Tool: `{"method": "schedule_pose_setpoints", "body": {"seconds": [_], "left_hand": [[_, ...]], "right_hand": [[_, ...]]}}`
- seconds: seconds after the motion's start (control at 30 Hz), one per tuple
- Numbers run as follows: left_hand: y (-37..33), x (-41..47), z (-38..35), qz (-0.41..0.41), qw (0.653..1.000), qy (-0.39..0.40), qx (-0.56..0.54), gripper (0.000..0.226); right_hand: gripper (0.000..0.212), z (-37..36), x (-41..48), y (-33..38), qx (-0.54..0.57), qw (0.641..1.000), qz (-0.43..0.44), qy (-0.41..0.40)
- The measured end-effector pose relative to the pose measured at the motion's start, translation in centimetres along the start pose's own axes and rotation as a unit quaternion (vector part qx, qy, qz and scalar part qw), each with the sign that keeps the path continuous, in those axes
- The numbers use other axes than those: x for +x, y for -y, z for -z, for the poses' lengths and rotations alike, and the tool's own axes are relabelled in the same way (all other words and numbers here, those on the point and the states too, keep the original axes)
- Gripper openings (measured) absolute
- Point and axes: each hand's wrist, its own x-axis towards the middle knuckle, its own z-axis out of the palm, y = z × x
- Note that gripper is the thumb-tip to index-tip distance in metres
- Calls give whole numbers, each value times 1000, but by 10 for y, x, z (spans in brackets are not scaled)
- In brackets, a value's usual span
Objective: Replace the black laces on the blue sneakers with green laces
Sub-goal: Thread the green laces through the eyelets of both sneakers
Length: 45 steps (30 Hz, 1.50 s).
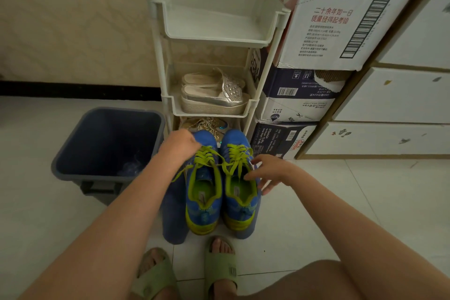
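Head view: left hand (180, 145) grip unclear

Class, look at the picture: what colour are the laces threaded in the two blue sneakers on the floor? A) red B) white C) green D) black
C: green laces cross the fronts of both blue sneakers, and no black lace shows on either.

2 sneakers (203, 212) sit before the rack (214, 39), bin (121, 110) to their left.
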Motion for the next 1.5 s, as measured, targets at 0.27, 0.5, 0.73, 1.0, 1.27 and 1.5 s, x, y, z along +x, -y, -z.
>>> {"method": "schedule_pose_setpoints", "body": {"seconds": [0.27,0.5,0.73,1.0,1.27,1.5], "left_hand": [[22,-16,-7,188,950,231,-94,52],[32,-17,-25,225,929,165,-242,52],[16,-21,-32,222,833,71,-501,39],[12,-19,-6,113,837,26,-535,28],[-22,-25,34,-13,803,-37,-595,26],[-38,-29,49,-46,790,-94,-604,29]], "right_hand": [[40,3,-4,15,-91,995,-10,-41],[36,-14,11,61,-227,926,142,-268],[52,-55,40,58,-304,932,36,-194],[21,-44,17,85,90,963,179,-182],[28,-26,-27,124,247,898,311,-189],[36,-23,-43,144,263,876,360,-183]]}}
